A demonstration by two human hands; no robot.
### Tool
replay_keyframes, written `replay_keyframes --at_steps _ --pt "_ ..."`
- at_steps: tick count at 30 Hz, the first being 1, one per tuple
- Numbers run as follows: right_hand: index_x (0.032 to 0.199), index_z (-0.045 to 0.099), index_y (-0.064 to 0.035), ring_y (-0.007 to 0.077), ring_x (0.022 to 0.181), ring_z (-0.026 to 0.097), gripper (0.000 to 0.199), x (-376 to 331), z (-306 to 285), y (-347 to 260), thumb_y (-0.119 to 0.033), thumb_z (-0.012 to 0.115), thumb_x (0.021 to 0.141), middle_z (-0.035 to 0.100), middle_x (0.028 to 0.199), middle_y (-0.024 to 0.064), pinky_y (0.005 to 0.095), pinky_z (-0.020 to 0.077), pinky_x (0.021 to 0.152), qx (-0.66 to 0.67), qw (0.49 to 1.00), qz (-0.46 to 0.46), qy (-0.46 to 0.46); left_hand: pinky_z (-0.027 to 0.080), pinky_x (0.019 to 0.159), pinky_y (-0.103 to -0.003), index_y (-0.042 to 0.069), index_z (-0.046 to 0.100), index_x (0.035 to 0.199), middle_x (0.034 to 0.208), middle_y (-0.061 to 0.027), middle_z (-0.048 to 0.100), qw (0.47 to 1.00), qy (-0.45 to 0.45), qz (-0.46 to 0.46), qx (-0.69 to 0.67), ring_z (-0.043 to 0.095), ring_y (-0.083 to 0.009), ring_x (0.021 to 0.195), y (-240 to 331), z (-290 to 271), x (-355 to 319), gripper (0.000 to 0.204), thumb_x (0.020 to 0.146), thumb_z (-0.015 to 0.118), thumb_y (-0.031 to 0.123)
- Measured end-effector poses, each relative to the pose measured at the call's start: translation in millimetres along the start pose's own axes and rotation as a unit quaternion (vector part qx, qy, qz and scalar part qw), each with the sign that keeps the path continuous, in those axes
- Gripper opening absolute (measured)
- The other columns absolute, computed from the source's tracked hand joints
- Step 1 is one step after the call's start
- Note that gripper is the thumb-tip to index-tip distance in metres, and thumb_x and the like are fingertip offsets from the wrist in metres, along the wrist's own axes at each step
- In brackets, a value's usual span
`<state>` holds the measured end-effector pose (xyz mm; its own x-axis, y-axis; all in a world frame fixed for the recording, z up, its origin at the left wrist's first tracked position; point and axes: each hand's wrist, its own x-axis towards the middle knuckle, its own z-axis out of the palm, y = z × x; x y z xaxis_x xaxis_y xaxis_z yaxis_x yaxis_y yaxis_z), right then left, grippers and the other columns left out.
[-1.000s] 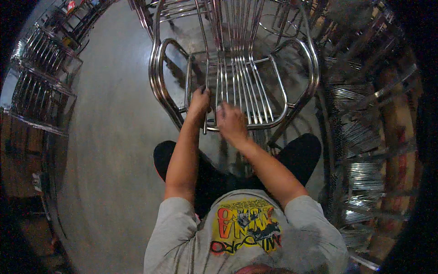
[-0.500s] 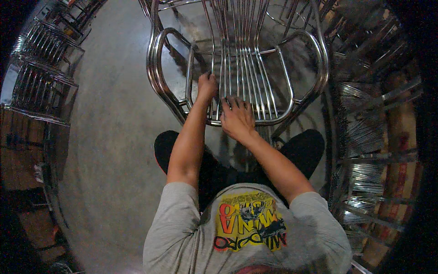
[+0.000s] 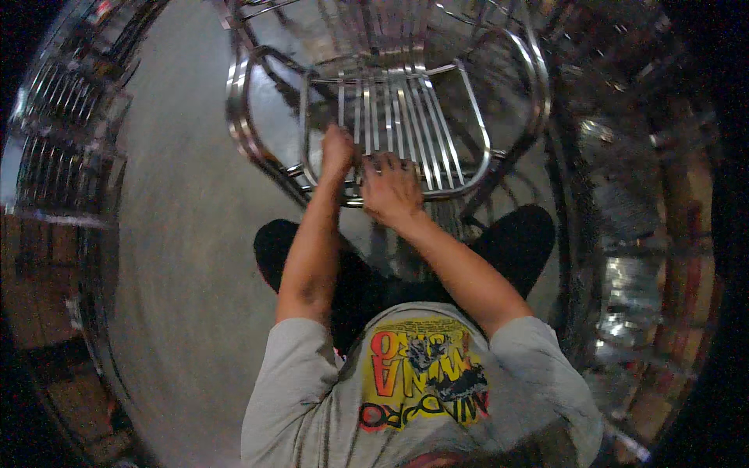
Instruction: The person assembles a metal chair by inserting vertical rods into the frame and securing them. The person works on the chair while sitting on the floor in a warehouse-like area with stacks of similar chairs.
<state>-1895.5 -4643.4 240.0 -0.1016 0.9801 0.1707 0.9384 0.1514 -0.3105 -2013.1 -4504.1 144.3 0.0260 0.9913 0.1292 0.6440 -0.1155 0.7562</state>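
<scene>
The left hand [image 3: 338, 150] grips a slat at the front of the steel chair [image 3: 406, 117]; at its four o'clock, the right hand [image 3: 390, 187] lies spread, fingers open, on the front rail.

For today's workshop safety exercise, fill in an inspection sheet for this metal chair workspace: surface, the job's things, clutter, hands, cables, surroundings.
Surface: grey concrete floor, bare where it shows.
Job's things: shiny metal chair with curved tube arms and a slatted seat, standing in front of the person.
Clutter: nothing seen on the floor near the chair.
Hands: left hand closed on the seat slats near the front edge; right hand lying on the front rail, fingers spread across the slats.
Cables: nothing seen.
Surroundings: more metal frames ranged at the left, stacked shiny metal parts at the right; edges dark and blurred. The person's black shoes rest on the floor.
</scene>
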Motion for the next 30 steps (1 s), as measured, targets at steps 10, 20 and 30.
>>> replay_keyframes --at_steps 10,20,30 --pt "0.112 0.064 -0.0056 0.033 0.088 0.065 0.03 -285 -143 120 -0.024 0.061 0.088 0.067 0.095 0.0159 0.0418 0.0516 0.082 0.113 0.858 0.296 0.404 0.045 0.076 -0.049 -0.004 0.057 0.109 0.094 -0.0248 0.06 0.974 -0.076 0.094 0.194 0.056 -0.0408 0.083 -92 -1 95 0.04 0.091 0.049 0.032" --pt "0.109 0.062 0.0066 0.0243 0.089 0.065 0.037 -816 -222 132 -0.025 0.054 0.091 0.067 0.1 0.0186 0.0361 0.049 0.077 -0.217 0.356 0.679 0.604 0.045 0.069 -0.047 -0.005 0.057 0.102 0.083 -0.0216 0.058 0.985 -0.135 -0.095 -0.057 0.05 -0.0341 0.071 -83 -7 113 0.054 0.091 0.053 0.048" --pt "0.121 0.058 -0.0002 0.0352 0.107 0.061 0.045 -977 -85 177 -0.032 0.055 0.088 0.062 0.117 0.0195 0.0458 0.0503 0.088 -0.163 0.339 0.925 -0.059 0.047 0.07 -0.045 -0.002 0.054 0.11 0.095 -0.0178 0.057 0.988 -0.08 -0.107 -0.071 0.054 -0.0316 0.083 -47 -46 88 0.062 0.087 0.056 0.056"
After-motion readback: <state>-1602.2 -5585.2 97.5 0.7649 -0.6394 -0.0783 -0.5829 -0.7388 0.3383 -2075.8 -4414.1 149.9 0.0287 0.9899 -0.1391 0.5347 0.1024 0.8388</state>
